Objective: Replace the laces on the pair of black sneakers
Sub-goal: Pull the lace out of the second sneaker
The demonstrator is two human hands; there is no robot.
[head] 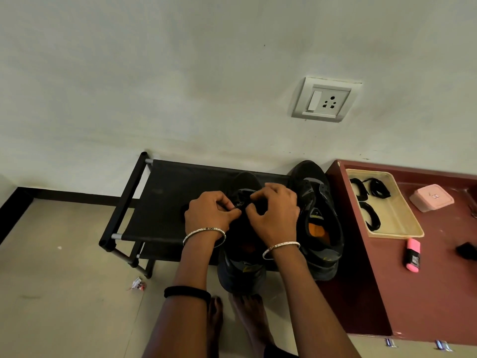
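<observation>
The left hand (209, 211) and right hand (275, 215) are pinching what looks like a lace (238, 207) on one black sneaker (242, 270) sitting on the black rack (165, 202); the other sneaker (320, 228) is waiting beside it; black laces (373, 218) are lying in the tray (398, 210), so plenty seems left

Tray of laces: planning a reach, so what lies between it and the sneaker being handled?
In the head view, the other black sneaker lies between the handled sneaker and the tray.
</observation>
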